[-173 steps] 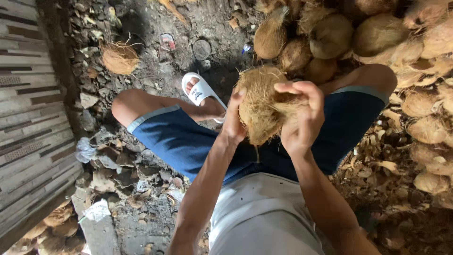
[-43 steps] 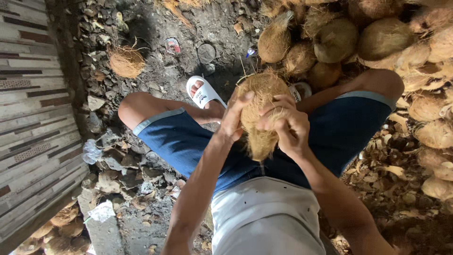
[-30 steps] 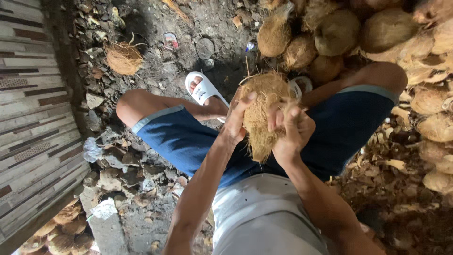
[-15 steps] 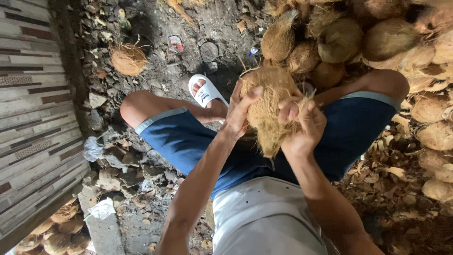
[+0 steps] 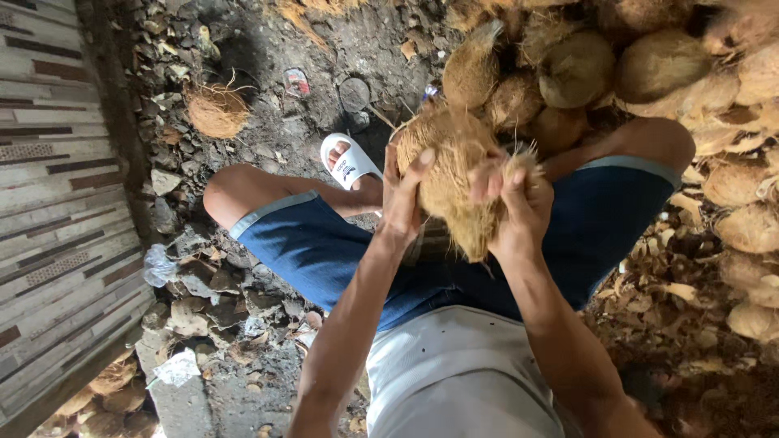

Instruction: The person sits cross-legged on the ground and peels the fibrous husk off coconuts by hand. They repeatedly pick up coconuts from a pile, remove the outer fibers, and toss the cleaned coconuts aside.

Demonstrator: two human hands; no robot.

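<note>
I hold a brown, fibrous coconut [image 5: 449,174] in front of me, above my blue shorts. My left hand [image 5: 402,199] presses flat against its left side. My right hand [image 5: 519,199] is closed on a tuft of husk fibre at its right edge. Loose fibres stick out from the top and bottom of the coconut. My knees are spread to either side, and one foot in a white sandal [image 5: 347,162] rests on the dirt beyond the coconut.
A heap of husked coconuts [image 5: 649,73] fills the upper right and right side. One coconut [image 5: 216,110] lies alone on the dark dirt at upper left. A striped tiled wall [image 5: 57,211] runs along the left. Stones and husk scraps litter the ground.
The coconut has turned in my hands and dropped slightly. My right hand has shifted from the top front to grip fibre on its right edge.
</note>
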